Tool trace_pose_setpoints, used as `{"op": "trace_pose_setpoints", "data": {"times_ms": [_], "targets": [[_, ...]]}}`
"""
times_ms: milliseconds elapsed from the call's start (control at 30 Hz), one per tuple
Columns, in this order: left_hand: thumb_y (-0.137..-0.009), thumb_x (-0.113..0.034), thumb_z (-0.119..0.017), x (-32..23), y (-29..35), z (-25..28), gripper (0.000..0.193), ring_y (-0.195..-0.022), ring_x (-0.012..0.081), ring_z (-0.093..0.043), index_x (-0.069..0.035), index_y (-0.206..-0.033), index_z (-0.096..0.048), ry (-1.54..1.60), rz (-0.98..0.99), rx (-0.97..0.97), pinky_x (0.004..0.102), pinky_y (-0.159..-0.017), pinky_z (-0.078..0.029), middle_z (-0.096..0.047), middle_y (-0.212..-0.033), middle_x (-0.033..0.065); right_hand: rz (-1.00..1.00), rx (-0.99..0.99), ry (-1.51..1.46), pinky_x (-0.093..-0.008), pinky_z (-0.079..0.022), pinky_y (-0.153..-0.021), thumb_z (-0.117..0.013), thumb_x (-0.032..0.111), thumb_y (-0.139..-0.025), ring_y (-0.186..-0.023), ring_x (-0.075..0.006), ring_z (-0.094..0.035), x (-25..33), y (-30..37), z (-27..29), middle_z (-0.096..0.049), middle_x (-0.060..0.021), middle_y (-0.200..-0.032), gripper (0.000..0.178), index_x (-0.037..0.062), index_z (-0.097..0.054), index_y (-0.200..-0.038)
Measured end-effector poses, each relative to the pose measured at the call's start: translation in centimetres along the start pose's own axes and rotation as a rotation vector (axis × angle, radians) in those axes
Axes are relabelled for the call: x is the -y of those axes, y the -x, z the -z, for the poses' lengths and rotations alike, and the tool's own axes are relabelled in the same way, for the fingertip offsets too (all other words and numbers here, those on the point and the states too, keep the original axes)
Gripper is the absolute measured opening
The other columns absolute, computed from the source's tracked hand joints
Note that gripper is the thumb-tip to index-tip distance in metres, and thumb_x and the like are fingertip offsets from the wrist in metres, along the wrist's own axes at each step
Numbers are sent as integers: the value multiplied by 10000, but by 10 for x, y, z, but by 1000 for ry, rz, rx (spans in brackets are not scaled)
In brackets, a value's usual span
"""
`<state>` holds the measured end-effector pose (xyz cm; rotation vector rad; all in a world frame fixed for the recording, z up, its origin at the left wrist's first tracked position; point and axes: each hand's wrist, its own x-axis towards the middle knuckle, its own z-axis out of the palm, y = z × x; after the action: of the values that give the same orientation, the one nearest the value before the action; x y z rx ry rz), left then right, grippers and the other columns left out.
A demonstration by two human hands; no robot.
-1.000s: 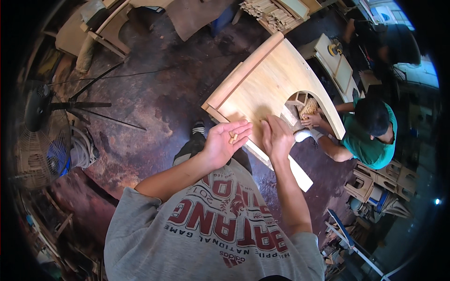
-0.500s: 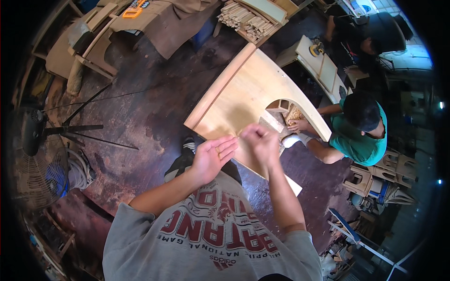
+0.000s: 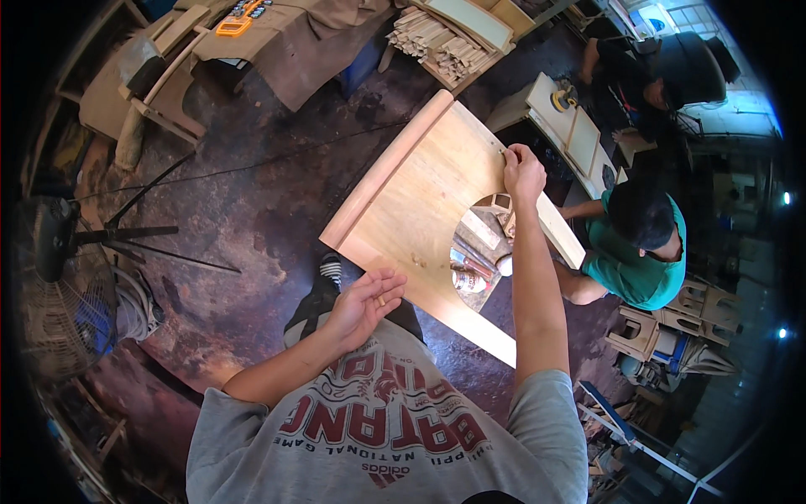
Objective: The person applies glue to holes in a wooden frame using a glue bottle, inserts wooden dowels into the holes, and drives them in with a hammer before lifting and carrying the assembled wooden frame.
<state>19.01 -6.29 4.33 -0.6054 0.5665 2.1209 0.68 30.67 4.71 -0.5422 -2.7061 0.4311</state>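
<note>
A pale wooden panel (image 3: 411,181) with a curved cut-out and a rounded rail along its left edge lies in front of me. At its far right edge my right hand (image 3: 525,175) is closed in a pinch, fingertips down at the wood. Whatever sits between those fingertips is hidden. Small dark specks show on the panel beside them. My left hand (image 3: 367,304) is held palm up by the panel's near corner, fingers stretched and slightly curled. I cannot make out anything in its palm. Through the cut-out a bottle-like container (image 3: 467,280) shows.
A co-worker in a green shirt (image 3: 642,260) crouches right of the panel. Another person in dark clothes works beyond, near a bench (image 3: 562,126) with a yellow sander (image 3: 563,98). Wooden strips (image 3: 437,42) are stacked at the back. A standing fan (image 3: 63,286) is on the left.
My right hand has moved from beside the left one to the panel's far right edge. The left hand has shifted slightly down and left. The co-worker's hand no longer shows in the cut-out.
</note>
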Motion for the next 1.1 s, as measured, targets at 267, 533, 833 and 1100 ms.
{"op": "trace_pose_setpoints", "data": {"times_ms": [267, 533, 833, 1100], "targets": [[-1070, -116, -455, -2, -8, 5, 251, -1135, 185, -646, -22, -1294, -519, 22, -18, 7, 319, -1006, -532, -636, -1307, 135, 49, 116, 89, -459, -543, -833, -658, 281, -930, -941, -379, -707, 4, -9, 6, -749, -148, -990, 177, 140, -742, -997], [-1065, -117, -471, -2, -11, 3, 289, -1166, 189, -630, -3, -1327, -519, 1, -26, -29, 321, -1030, -518, -633, -1306, 138, 217, 82, 230, -471, -564, -771, -644, 251, -942, -870, -372, -714, 3, -7, 1, -738, -145, -964, 142, 125, -687, -992], [-1084, -161, -464, -1, -10, 10, 315, -1223, 195, -599, -22, -1365, -496, 26, -28, -11, 341, -1093, -473, -603, -1357, 128, 311, -45, 271, -498, -569, -685, -656, 247, -931, -772, -375, -714, 7, 5, -11, -731, -117, -881, 110, 142, -678, -956], [-1100, -255, -430, -14, -9, 8, 400, -1314, 213, -549, -17, -1418, -474, 107, -32, 69, 355, -1138, -432, -520, -1505, 136, 22, -86, -8, -376, -573, -745, -686, 266, -906, -760, -252, -733, 44, 32, 17, -772, -81, -888, 216, 105, -763, -1028]]}}
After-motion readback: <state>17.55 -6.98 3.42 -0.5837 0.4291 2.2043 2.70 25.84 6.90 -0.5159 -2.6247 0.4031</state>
